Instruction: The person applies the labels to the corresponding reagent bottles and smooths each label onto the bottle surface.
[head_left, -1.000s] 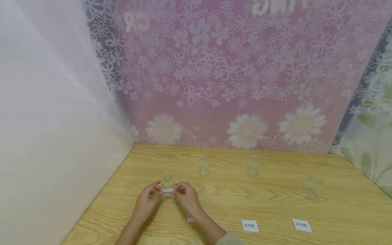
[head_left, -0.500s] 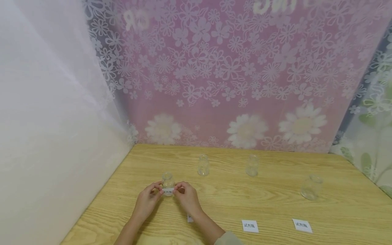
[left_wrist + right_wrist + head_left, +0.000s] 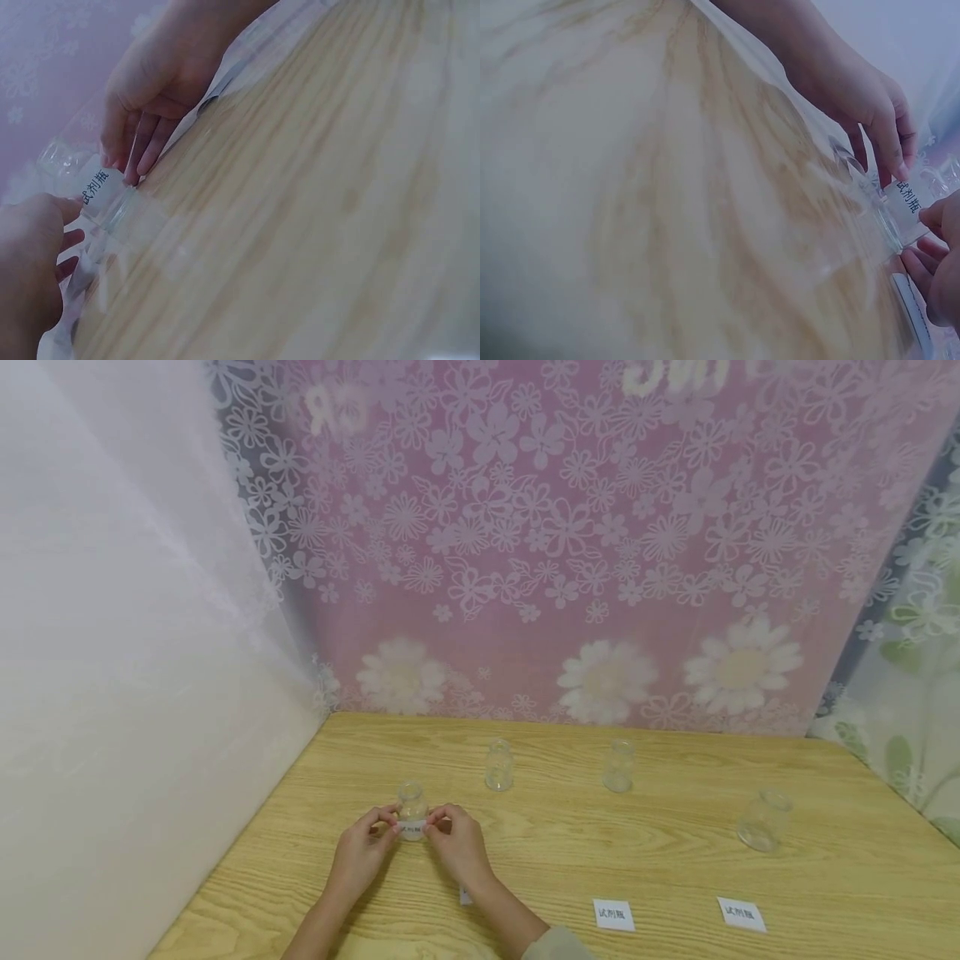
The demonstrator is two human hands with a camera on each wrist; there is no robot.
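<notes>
A small clear glass bottle stands at the left of the wooden table. Across its front lies a white label printed with dark characters, plain to read in the left wrist view. My left hand pinches the label's left end against the glass. At the label's right end, the thumb and forefinger of my right hand pinch it in the same way. The right wrist view shows the label lying along the bottle's side between both hands' fingertips.
Three more glass bottles stand farther off: one behind, another bottle mid-table and a third bottle at the right. White labels lie near the front, one label partly behind my right forearm. A flowered curtain hangs behind.
The label has shifted very slightly up the bottle between the fingers. Both hands stay in nearly the same place, and the other bottles and labels have not moved.
</notes>
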